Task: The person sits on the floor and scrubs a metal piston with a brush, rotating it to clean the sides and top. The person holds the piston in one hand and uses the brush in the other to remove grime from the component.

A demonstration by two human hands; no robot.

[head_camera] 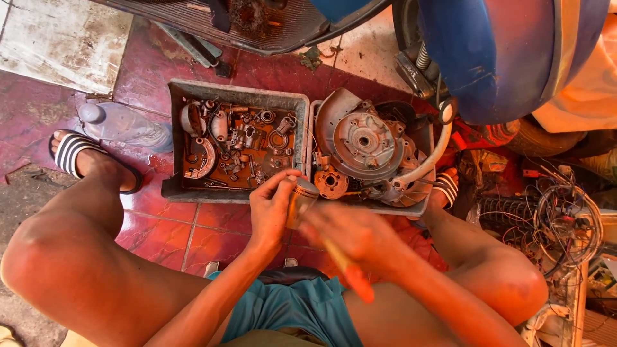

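Left hand (273, 205) has its fingers wrapped round a small metal cylinder (299, 202), looks like a piston, held up over the red tile floor (160, 234) right at the near edge of the two trays. The cylinder's long axis is tilted, crown end up and away toward the trays, open end down toward the person.

Right hand (350, 234) is blurred, just beside the cylinder on its right. It's closed around an orange-handled tool (350, 273) whose handle runs down and right toward the knee; can't tell where the tip sits.

Left grey tray (177, 138) is crammed with rusty small parts, right tray (427, 138) holds a round engine cover (363, 141) and a white hose (427, 160). Not much free room: knees on both sides, trays right in front, a tangle of wires (565, 222) off to the right. A clear plastic bottle (122, 125) lies on its side left of the trays, next to the striped sandal (74, 151).
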